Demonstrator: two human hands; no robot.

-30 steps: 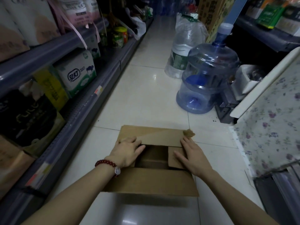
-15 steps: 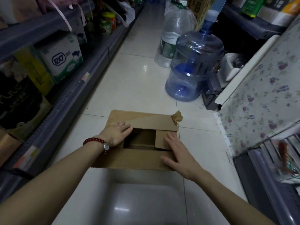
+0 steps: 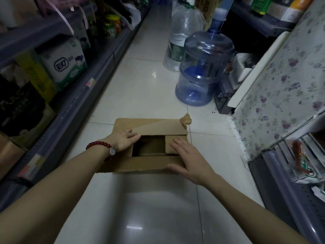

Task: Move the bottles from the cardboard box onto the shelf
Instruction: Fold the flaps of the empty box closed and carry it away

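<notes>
A brown cardboard box (image 3: 140,164) sits on the white tiled floor (image 3: 140,88) between grey shop shelves (image 3: 73,103). The left hand (image 3: 123,140) and right hand (image 3: 188,160) lie flat on its top flaps, fingers straight and slightly spread, gripping nothing. Its dark opening shows no bottles.

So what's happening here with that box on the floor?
A person is bent over a cardboard box on the tiled aisle floor between two shelves. The left hand rests flat on the far flap, at the left edge of the opening, and the right hand lies flat across the right flap and the near flap. The flaps are only partly open, leaving a dark gap in the middle; no bottles inside can be made out. Nothing has been lifted out yet. A big blue water jug stands beyond the box.
</notes>
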